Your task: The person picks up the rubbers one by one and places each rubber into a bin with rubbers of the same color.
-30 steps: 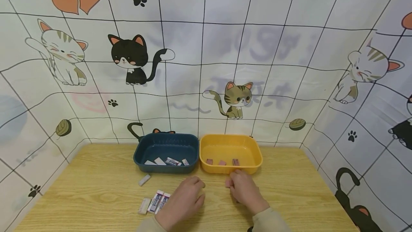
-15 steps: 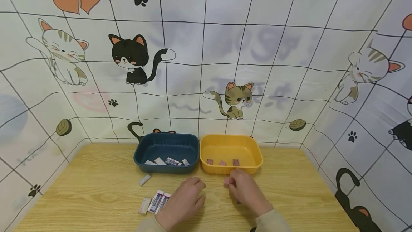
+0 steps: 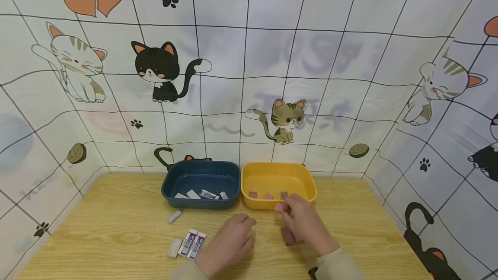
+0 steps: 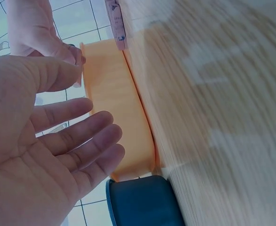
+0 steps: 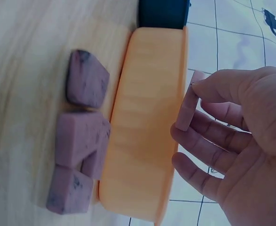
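My right hand (image 3: pixel 307 224) pinches a pink eraser (image 5: pixel 190 103) between thumb and fingers, at the front rim of the yellow bin (image 3: pixel 256 204). Several pink erasers (image 5: pixel 87 80) with dark smudges lie on the table below that hand; in the head view it partly hides them. Inside the yellow bin are a few small pink erasers (image 3: pixel 268 196). My left hand (image 3: pixel 229 243) is just above the table, left of the right hand. Its fingers (image 4: pixel 88 132) are loosely bent and hold nothing.
A dark blue bin (image 3: pixel 198 203) with several white erasers (image 3: pixel 193 195) stands against the yellow one. On the table left of my left hand lie two sleeved erasers (image 3: pixel 192 243), a worn white eraser (image 3: pixel 174 248) and a small white one (image 3: pixel 174 217). A cat-print sheet (image 3: pixel 221 98) hangs behind.
My right hand has risen from the table to the yellow bin's front rim with the pink eraser, uncovering pink erasers beneath. My left hand has shifted slightly right.
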`<act>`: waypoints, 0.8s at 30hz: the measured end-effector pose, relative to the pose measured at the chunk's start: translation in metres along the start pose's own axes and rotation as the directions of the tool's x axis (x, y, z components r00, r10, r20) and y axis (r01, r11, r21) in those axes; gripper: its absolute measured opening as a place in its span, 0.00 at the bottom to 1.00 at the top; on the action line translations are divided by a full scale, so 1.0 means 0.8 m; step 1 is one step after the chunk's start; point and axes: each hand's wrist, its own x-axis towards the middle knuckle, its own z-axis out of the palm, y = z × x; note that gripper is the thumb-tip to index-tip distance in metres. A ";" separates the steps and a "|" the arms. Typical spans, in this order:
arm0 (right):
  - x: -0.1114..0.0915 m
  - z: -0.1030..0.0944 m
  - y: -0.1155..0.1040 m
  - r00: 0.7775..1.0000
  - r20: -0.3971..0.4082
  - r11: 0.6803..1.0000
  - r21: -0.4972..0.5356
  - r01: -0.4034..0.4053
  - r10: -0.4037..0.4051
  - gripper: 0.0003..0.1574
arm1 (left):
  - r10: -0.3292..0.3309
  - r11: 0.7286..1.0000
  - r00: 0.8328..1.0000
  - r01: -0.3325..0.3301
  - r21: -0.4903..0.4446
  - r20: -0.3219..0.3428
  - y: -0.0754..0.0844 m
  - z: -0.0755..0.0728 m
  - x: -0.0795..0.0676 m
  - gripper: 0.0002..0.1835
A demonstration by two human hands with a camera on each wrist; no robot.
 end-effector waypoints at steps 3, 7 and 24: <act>0.003 -0.006 0.004 0.999 0.009 0.998 0.043 -0.038 0.037 0.14 | 0.011 1.000 1.000 -0.011 -0.003 -0.003 0.004 0.001 0.002 0.16; 0.007 -0.013 0.014 0.995 0.020 0.992 0.070 -0.103 0.102 0.13 | 0.020 1.000 1.000 -0.020 -0.012 0.003 0.009 0.002 0.004 0.16; 0.042 -0.034 0.053 0.997 0.019 0.997 -0.037 -0.074 0.075 0.14 | 0.044 0.999 0.999 -0.044 -0.006 0.006 0.020 0.004 0.010 0.15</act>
